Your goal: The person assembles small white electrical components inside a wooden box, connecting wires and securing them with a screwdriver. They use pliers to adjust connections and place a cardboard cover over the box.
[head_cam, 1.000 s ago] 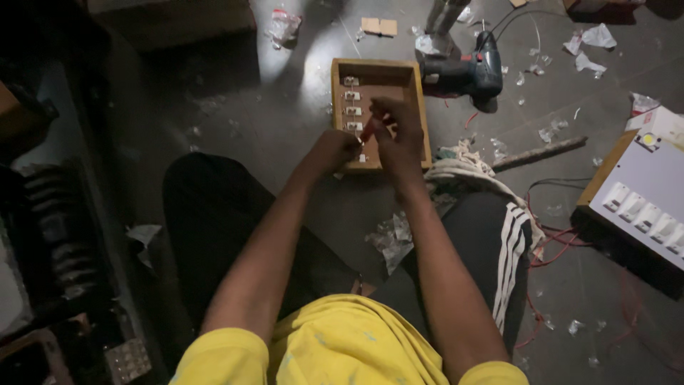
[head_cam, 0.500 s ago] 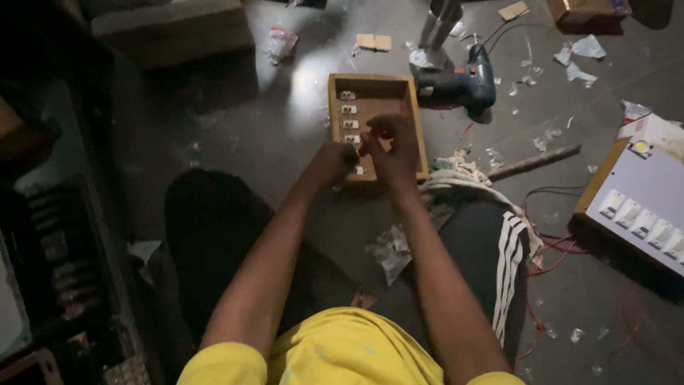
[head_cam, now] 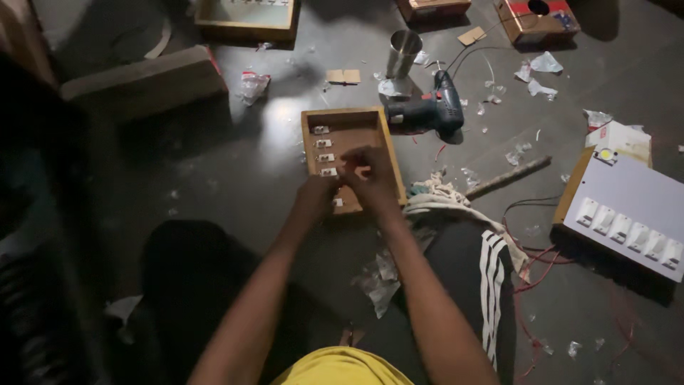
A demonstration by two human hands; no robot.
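While both forearms stretch forward, the left hand and right hand meet, fingers curled over the wooden box beneath them, their grip too dim to tell.

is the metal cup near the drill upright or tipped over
Upright: the metal cup stands on its base on the floor behind the drill.

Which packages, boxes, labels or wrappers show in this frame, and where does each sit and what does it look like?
Cardboard box: top right on the floor, brown with red and blue panels and a round hole.
Folded white packet: right, behind the white switch panel, with a small yellow patch.
Clear plastic wrapper: upper left by a wooden block, crumpled, with red marks.
Torn clear wrappers: between the person's legs.
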